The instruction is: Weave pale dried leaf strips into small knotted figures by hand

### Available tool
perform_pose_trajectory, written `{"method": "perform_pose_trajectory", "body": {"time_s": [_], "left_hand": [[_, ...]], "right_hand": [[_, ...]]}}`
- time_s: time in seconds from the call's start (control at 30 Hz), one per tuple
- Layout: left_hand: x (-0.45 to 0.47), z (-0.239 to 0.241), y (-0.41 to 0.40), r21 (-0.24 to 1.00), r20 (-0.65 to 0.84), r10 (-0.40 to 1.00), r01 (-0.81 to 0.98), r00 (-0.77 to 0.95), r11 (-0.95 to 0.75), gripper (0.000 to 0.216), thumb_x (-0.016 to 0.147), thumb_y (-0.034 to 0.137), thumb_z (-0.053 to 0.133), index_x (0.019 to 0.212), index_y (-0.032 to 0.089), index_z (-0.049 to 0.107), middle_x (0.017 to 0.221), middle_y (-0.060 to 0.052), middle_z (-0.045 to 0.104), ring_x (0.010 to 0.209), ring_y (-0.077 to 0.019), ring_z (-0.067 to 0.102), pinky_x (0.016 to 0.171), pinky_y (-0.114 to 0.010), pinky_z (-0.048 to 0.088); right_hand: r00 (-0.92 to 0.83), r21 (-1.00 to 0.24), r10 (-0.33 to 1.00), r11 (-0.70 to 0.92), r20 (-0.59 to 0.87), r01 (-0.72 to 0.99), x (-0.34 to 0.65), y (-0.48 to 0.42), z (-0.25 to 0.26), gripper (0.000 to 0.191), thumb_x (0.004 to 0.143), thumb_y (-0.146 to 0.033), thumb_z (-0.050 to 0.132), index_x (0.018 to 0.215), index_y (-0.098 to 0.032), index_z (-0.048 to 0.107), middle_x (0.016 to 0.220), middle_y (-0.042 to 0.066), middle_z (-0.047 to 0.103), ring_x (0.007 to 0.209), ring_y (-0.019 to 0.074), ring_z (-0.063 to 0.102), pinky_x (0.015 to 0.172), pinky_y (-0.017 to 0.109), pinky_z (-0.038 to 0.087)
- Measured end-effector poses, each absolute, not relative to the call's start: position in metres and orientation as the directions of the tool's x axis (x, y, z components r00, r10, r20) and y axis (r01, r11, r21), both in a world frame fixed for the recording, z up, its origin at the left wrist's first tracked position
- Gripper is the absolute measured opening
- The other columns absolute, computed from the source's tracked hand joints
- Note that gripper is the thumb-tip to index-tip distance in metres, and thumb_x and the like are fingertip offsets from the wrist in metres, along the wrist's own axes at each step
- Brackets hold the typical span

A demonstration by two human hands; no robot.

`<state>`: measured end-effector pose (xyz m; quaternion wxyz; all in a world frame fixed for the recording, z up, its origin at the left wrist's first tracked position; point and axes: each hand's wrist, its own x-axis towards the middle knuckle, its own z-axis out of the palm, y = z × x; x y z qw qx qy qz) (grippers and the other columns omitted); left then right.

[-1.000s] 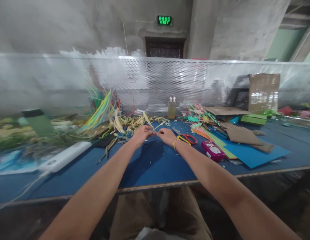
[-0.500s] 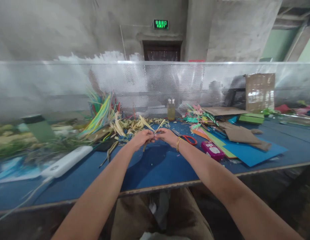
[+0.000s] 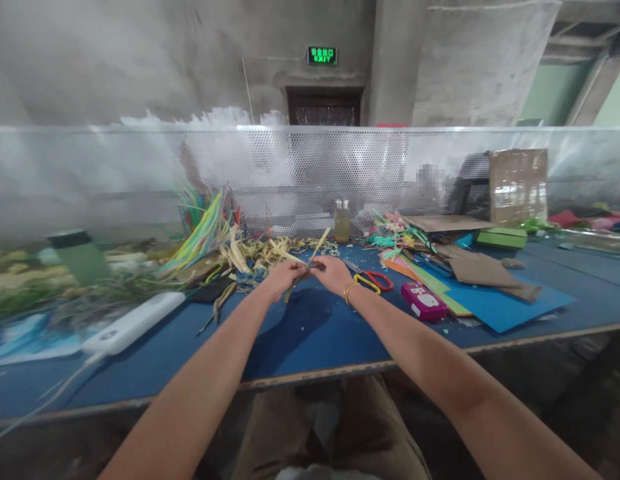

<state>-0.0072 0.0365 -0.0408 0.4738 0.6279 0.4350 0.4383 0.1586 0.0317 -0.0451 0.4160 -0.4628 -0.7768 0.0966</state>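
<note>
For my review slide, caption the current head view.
Left hand and right hand pinch pale strips over a cluttered blue table.

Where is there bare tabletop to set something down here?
The blue tabletop shows nearly bare between the forearms, from the front edge up to the left hand and right hand, pinching a pale strip. Another patch lies right of the blue sheet. Crowded: behind the hands, heaped dry strips; rightward, cardboard.
</note>
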Motion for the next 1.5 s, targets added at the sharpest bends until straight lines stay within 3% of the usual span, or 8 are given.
{"method": "perform_pose_trajectory", "body": {"time_s": [0.1, 0.2, 0.3, 0.5, 0.6, 0.8, 1.3, 1.5], "left_hand": [[-0.01, -0.042, 0.042, 0.987, 0.162, 0.981, -0.042, 0.109, -0.158, 0.016, 0.067, 0.027, 0.071, 0.068, 0.015, 0.061, 0.061, 0.0, 0.061, 0.06, -0.0111, 0.056, 0.055, -0.021, 0.038], [-0.009, -0.039, 0.041, 0.969, 0.075, 0.996, -0.241, 0.056, -0.06, 0.017, 0.065, 0.025, 0.074, 0.073, 0.016, 0.062, 0.068, 0.0, 0.063, 0.062, -0.0104, 0.057, 0.052, -0.019, 0.038], [-0.006, -0.037, 0.037, 0.948, 0.014, 0.996, -0.317, 0.092, 0.016, 0.015, 0.066, 0.023, 0.073, 0.075, 0.017, 0.063, 0.071, 0.0, 0.064, 0.059, -0.0095, 0.056, 0.051, -0.019, 0.038], [0.001, -0.038, 0.037, 0.927, -0.057, 0.994, -0.364, 0.093, 0.087, 0.009, 0.072, 0.019, 0.069, 0.078, 0.018, 0.063, 0.071, 0.001, 0.065, 0.055, -0.0085, 0.056, 0.049, -0.019, 0.04], [0.003, -0.039, 0.036, 0.923, -0.084, 0.988, -0.363, 0.129, 0.126, 0.005, 0.075, 0.019, 0.065, 0.077, 0.016, 0.062, 0.062, 0.001, 0.062, 0.046, -0.0084, 0.052, 0.044, -0.019, 0.038], [0.006, -0.038, 0.031, 0.924, -0.117, 0.989, -0.356, 0.09, 0.142, 0.013, 0.082, 0.016, 0.054, 0.072, 0.013, 0.062, 0.048, 0.0, 0.055, 0.037, -0.0098, 0.046, 0.039, -0.02, 0.035], [0.007, -0.044, 0.036, 0.95, -0.115, 0.991, -0.299, -0.06, 0.092, 0.011, 0.075, 0.012, 0.06, 0.065, 0.013, 0.063, 0.052, -0.001, 0.06, 0.043, -0.0098, 0.051, 0.04, -0.02, 0.037], [0.003, -0.043, 0.037, 0.984, 0.017, 0.999, -0.177, -0.045, -0.025, 0.007, 0.063, 0.015, 0.072, 0.068, 0.013, 0.068, 0.061, -0.002, 0.064, 0.047, -0.0085, 0.05, 0.044, -0.02, 0.036]], "right_hand": [[-0.041, -0.472, 0.728, 0.485, 0.684, 0.737, 0.153, 0.02, -0.041, 0.028, 0.078, -0.031, 0.063, 0.102, -0.016, 0.062, 0.101, 0.009, 0.064, 0.098, 0.0214, 0.054, 0.092, 0.035, 0.037], [-0.118, -0.417, 0.728, 0.509, 0.676, 0.753, 0.143, 0.01, -0.039, 0.017, 0.084, -0.034, 0.056, 0.088, -0.019, 0.063, 0.088, 0.007, 0.064, 0.089, 0.0201, 0.055, 0.087, 0.033, 0.038], [-0.19, -0.373, 0.765, 0.495, 0.616, 0.785, 0.133, 0.005, -0.041, 0.023, 0.088, -0.036, 0.05, 0.082, -0.019, 0.064, 0.087, 0.009, 0.065, 0.085, 0.0208, 0.056, 0.08, 0.033, 0.038], [-0.205, -0.581, 0.86, 0.474, 0.468, 0.662, 0.126, 0.015, -0.052, 0.023, 0.089, -0.034, 0.047, 0.08, -0.018, 0.062, 0.077, 0.006, 0.065, 0.072, 0.016, 0.057, 0.065, 0.026, 0.038], [-0.214, -0.692, 0.882, 0.463, 0.42, 0.554, 0.125, 0.021, -0.061, 0.019, 0.086, -0.027, 0.048, 0.073, -0.018, 0.059, 0.07, 0.001, 0.062, 0.064, 0.0123, 0.054, 0.059, 0.023, 0.037], [-0.284, -0.683, 0.855, 0.518, 0.434, 0.514, 0.122, 0.018, -0.065, 0.02, 0.082, -0.02, 0.05, 0.062, -0.019, 0.052, 0.062, -0.003, 0.056, 0.058, 0.0097, 0.049, 0.056, 0.021, 0.034], [-0.373, -0.63, 0.816, 0.578, 0.442, 0.519, 0.123, 0.025, -0.071, 0.023, 0.083, -0.02, 0.052, 0.06, -0.018, 0.051, 0.06, -0.004, 0.057, 0.058, 0.0092, 0.051, 0.057, 0.02, 0.034], [-0.358, -0.758, 0.871, 0.476, 0.336, 0.446, 0.126, 0.027, -0.072, 0.019, 0.084, -0.023, 0.051, 0.065, -0.018, 0.054, 0.058, -0.003, 0.059, 0.054, 0.0088, 0.052, 0.055, 0.019, 0.037]]}}
